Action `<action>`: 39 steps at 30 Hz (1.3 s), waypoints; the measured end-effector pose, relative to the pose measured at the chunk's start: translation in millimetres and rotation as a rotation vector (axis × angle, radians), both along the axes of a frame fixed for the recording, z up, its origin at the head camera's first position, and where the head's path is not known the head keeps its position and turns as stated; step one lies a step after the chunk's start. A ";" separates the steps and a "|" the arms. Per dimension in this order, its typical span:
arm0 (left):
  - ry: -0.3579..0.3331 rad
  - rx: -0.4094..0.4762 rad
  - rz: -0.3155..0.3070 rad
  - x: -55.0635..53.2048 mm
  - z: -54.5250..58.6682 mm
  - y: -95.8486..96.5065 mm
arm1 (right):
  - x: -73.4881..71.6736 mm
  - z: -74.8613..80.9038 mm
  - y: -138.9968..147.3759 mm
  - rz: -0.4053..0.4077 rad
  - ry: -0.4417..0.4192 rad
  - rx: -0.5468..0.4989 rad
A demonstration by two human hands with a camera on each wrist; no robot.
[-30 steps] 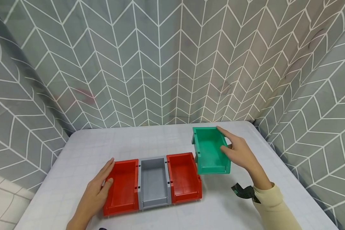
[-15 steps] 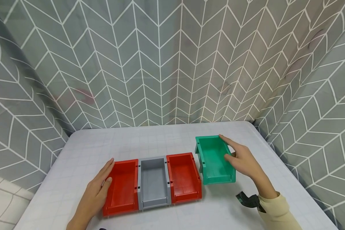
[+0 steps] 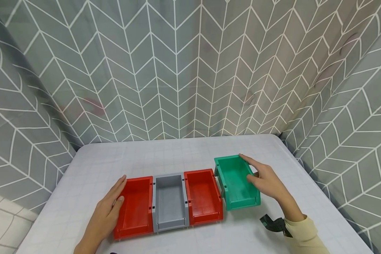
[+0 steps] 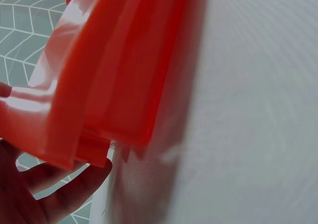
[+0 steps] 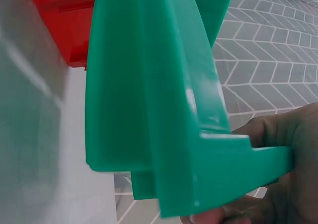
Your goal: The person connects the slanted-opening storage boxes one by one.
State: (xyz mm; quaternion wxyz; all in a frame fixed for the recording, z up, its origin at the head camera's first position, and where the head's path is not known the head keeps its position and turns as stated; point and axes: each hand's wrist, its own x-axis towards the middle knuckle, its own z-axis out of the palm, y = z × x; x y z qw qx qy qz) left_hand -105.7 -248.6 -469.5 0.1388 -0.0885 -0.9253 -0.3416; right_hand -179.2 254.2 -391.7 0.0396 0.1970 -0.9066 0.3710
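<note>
Three plastic storage bins stand side by side: a left red bin (image 3: 136, 208), a grey bin (image 3: 170, 199) and a right red bin (image 3: 203, 195). My left hand (image 3: 103, 213) holds the outer side wall of the left red bin, thumb at the rim and fingers along the outside. My right hand (image 3: 268, 181) grips the right wall of a green bin (image 3: 239, 181), thumb inside and index finger along the rim to the far corner. That bin is slightly turned, its left side close beside the right red bin. In the right wrist view its green wall (image 5: 144, 85) hides most of the fingers.
The bins are on a table (image 3: 165, 151) with a white cloth. Patterned grey curtains (image 3: 177, 70) hang behind and at both sides. A dark strap (image 3: 274, 224) sticks out from the right sleeve (image 3: 304, 236).
My right hand has brought the green bin down and nearer to me, first a little right, then back left towards the right red bin. The left hand and the three joined bins stay put.
</note>
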 end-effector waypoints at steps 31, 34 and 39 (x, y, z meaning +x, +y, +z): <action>0.000 0.000 0.002 1.6 0.1 0.1 | 1.3 -3.3 -3.6 -0.022 0.115 0.202; -0.001 -0.001 0.003 1.5 0.2 0.3 | 0.8 -1.1 -15.3 -0.042 0.195 0.241; -0.006 -0.004 0.000 0.4 0.3 0.2 | 1.6 -0.9 -36.9 -0.007 0.225 0.253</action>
